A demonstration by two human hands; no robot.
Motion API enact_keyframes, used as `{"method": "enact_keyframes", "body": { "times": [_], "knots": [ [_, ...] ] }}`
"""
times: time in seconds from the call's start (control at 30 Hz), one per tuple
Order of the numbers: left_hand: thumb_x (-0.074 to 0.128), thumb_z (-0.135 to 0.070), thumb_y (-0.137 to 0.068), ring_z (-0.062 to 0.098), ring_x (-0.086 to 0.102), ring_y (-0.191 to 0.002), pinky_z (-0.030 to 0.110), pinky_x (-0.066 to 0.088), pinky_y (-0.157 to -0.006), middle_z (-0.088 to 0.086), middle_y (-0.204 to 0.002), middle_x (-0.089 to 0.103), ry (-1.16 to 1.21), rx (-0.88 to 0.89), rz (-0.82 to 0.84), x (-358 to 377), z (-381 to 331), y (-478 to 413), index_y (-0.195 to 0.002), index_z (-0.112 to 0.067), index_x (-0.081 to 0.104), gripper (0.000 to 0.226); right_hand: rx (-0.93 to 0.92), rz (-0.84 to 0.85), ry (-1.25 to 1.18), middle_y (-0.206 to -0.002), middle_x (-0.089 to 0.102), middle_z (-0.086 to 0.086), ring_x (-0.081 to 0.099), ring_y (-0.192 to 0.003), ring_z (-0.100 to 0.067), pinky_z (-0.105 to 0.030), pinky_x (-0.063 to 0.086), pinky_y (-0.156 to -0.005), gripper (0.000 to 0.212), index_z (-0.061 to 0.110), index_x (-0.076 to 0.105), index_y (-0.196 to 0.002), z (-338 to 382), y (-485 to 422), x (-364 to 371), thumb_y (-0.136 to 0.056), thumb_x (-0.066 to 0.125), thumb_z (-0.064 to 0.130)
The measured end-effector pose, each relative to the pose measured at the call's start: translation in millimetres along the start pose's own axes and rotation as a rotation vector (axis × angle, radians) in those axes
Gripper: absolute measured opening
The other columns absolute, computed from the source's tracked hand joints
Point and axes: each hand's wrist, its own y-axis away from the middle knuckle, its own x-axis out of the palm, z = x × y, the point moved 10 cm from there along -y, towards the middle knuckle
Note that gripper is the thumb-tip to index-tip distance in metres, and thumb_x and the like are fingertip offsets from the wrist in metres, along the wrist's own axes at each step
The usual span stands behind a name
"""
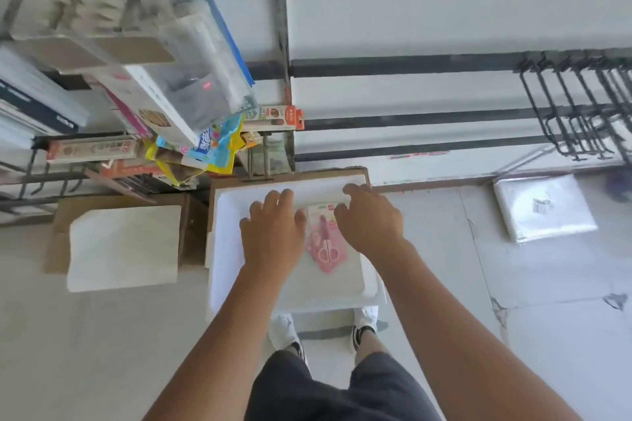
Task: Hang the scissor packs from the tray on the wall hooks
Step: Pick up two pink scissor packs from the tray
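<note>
A white tray (225,249) sits on a cardboard box on the floor in front of me. In it lie packs of pink scissors (323,239), stacked slightly askew. My left hand (273,229) rests palm down just left of the packs, its fingers spread and touching the pack's left edge. My right hand (369,219) hovers over the packs' upper right corner with fingers curled down onto it; I cannot tell whether it grips. Bare black wall hooks (574,113) stick out from the white slat wall at the upper right.
Hooks loaded with packaged goods (178,55) fill the upper left wall. A cardboard box with white sheets (123,246) lies left of the tray. A clear plastic bag (543,208) lies on the floor at right. My feet stand just below the tray.
</note>
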Motion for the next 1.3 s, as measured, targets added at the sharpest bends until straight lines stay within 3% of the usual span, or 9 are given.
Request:
{"method": "enact_keyframes", "body": {
  "times": [0.2, 0.4, 0.57, 0.73, 0.83, 0.9, 1.07, 1.2, 1.3],
  "knots": [
    [0.048, -0.041, -0.101, 0.032, 0.063, -0.113, 0.041, 0.054, -0.088, 0.008, -0.132, 0.063, -0.004, -0.095, 0.179, 97.7, 16.9, -5.5, -0.141, -0.017, 0.048, 0.047, 0.040, 0.105, -0.050, -0.144, 0.054, 0.003, 0.059, -0.124, -0.027, -0.039, 0.046, -0.097, 0.042, 0.025, 0.047, -0.145, -21.0, -23.6, 54.0, -0.103, 0.039, 0.028],
    [0.052, -0.048, -0.093, 0.030, 0.067, -0.096, 0.046, 0.058, -0.079, 0.007, -0.117, 0.068, 0.213, -0.227, 0.275, 186.8, 13.9, -21.0, -0.131, -0.020, 0.050, 0.047, 0.069, 0.104, -0.160, -0.140, 0.060, 0.001, 0.060, -0.121, -0.022, -0.035, 0.047, -0.094, 0.045, 0.023, 0.048, -0.145, -34.2, -48.0, 83.9, -0.100, 0.041, 0.022],
    [0.050, -0.054, -0.089, 0.037, 0.059, -0.108, 0.049, 0.054, -0.087, 0.014, -0.136, 0.053, 0.291, -0.341, 0.350, 223.9, 6.7, -29.7, -0.144, -0.023, 0.032, 0.066, 0.078, 0.082, -0.232, -0.138, 0.061, 0.002, 0.062, -0.119, -0.020, -0.028, 0.046, -0.081, 0.043, 0.023, 0.051, -0.142, -41.2, -63.1, 94.3, -0.101, 0.041, 0.022],
    [0.050, -0.047, -0.095, 0.041, 0.053, -0.118, 0.049, 0.050, -0.095, 0.020, -0.146, 0.041, 0.205, -0.322, 0.276, 225.5, -0.4, -39.6, -0.141, -0.025, 0.012, 0.064, 0.100, 0.041, -0.292, -0.142, 0.057, 0.000, 0.060, -0.120, -0.023, -0.033, 0.045, -0.091, 0.042, 0.021, 0.051, -0.142, -48.6, -69.8, 102.1, -0.102, 0.043, 0.028],
    [0.039, -0.049, -0.100, 0.042, 0.058, -0.113, 0.046, 0.049, -0.090, 0.022, -0.136, 0.052, 0.377, -0.404, 0.201, 228.1, 7.9, -47.9, -0.149, -0.018, 0.025, 0.060, 0.106, 0.040, -0.304, -0.143, 0.057, -0.002, 0.059, -0.122, -0.023, -0.030, 0.041, -0.084, 0.043, 0.019, 0.051, -0.142, -52.2, -72.1, 106.2, -0.101, 0.044, 0.023],
    [0.047, -0.045, -0.098, 0.039, 0.062, -0.109, 0.039, 0.049, -0.079, 0.019, -0.128, 0.057, 0.577, -0.468, 0.179, 232.3, 17.2, -49.0, -0.147, -0.015, 0.034, 0.059, 0.107, 0.038, -0.311, -0.144, 0.056, -0.003, 0.058, -0.123, -0.023, -0.029, 0.040, -0.081, 0.044, 0.018, 0.051, -0.143, -53.4, -73.8, 108.5, -0.099, 0.044, 0.019],
    [0.070, -0.018, -0.087, 0.022, 0.066, -0.088, 0.019, 0.045, -0.053, 0.002, -0.108, 0.066, 0.824, -0.555, 0.162, 216.4, 47.8, -34.8, -0.114, -0.013, 0.060, 0.029, 0.121, 0.015, -0.345, -0.143, 0.058, -0.004, 0.059, -0.121, -0.024, -0.028, 0.039, -0.082, 0.043, 0.015, 0.051, -0.141, -53.7, -78.3, 111.1, -0.099, 0.045, 0.019],
    [0.075, -0.018, -0.085, 0.014, 0.068, -0.078, 0.021, 0.049, -0.055, -0.001, -0.098, 0.071, 0.962, -0.612, 0.109, 184.6, 74.4, -21.9, -0.105, -0.016, 0.063, 0.023, 0.162, 0.022, -0.409, -0.136, 0.063, -0.005, 0.064, -0.114, -0.026, -0.033, 0.048, -0.090, 0.041, 0.015, 0.052, -0.140, -52.9, -86.6, 128.1, -0.102, 0.046, 0.027],
    [0.073, -0.013, -0.078, 0.021, 0.068, -0.073, 0.030, 0.049, -0.058, 0.001, -0.087, 0.072, 1.028, -0.645, 0.084, 164.4, 92.9, -15.9, -0.099, -0.018, 0.066, 0.023, 0.236, 0.075, -0.403, -0.127, 0.065, -0.006, 0.064, -0.099, -0.026, -0.032, 0.048, -0.076, 0.043, 0.014, 0.050, -0.136, -57.1, -94.1, 160.7, -0.104, 0.041, 0.041]
  ]
}}
